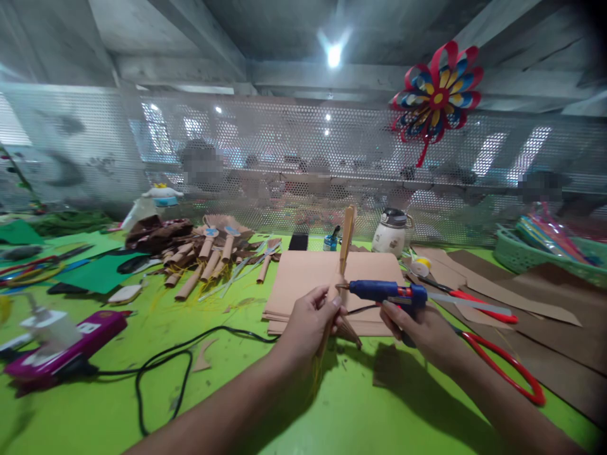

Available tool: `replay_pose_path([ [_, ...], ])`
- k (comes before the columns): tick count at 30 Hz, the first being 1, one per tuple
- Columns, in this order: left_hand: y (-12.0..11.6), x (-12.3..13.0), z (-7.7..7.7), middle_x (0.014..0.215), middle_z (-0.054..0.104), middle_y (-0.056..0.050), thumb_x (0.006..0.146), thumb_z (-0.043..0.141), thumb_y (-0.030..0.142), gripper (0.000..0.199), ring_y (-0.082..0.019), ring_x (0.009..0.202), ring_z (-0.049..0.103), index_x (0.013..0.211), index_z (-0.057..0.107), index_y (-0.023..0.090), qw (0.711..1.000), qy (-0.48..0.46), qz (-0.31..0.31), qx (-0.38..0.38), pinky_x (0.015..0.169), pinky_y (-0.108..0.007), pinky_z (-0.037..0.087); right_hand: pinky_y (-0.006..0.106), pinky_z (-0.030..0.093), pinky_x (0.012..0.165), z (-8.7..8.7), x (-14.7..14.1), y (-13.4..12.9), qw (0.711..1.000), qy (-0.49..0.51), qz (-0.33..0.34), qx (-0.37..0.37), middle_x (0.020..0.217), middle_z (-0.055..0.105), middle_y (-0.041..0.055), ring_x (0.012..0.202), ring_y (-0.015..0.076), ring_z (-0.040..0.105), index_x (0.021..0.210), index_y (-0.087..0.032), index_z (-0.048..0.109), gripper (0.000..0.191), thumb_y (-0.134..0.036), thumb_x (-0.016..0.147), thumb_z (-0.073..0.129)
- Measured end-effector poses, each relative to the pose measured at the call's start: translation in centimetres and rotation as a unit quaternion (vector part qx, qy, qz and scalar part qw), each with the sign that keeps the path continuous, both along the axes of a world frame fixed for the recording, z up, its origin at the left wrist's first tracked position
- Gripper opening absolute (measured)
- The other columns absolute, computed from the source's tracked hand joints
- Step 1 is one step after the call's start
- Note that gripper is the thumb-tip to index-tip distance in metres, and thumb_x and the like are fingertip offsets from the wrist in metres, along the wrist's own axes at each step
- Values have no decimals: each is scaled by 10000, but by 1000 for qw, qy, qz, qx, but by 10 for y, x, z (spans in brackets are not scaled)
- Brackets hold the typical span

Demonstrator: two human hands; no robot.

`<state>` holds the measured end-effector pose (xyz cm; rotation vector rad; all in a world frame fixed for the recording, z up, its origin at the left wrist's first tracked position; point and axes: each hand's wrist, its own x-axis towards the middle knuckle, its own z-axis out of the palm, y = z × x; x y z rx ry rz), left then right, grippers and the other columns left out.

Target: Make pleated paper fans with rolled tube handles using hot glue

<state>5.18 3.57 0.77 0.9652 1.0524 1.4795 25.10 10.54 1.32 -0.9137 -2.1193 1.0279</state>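
Observation:
In my left hand [315,319] is a folded brown paper piece [348,237], pinched between thumb and fingers and held upright, with yellow strands hanging below. My right hand [417,328] is wrapped round a blue hot glue gun [384,290] with a clear glue stick [474,302] out of its back. The gun's nozzle points left and is at the paper piece, just above my left thumb; whether it touches cannot be made out. Behind both hands lies a stack of light brown paper sheets [303,278] on the green table [227,392].
A purple power strip [71,351] and black cord [190,344] lie left. Several rolled paper pieces [208,268] are piled back left. Red-handled scissors [507,370], brown paper [564,341] and a green basket [521,256] are right. A white jug [391,232] stands near the perforated screen [284,151].

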Motion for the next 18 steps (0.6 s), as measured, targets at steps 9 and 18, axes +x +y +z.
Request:
replay_pose_path([
  [9,1,0,2,742,604,-35,769,706,322,216,-82,584,493,834,628,131,1000,4,0,5,555,-191,375,278,332,544,2,3,-2,1000,-12,-12,10,573,431,-17,544,130,404,625,-201,435,500,-611,910,435],
  [18,2,1,0,703,585,-22,729,758,357,270,-90,576,501,824,625,142,1000,-14,-1,4,543,-199,369,273,353,552,4,1,-5,998,-51,-24,18,587,442,-13,562,139,419,649,-203,450,434,-564,890,450],
])
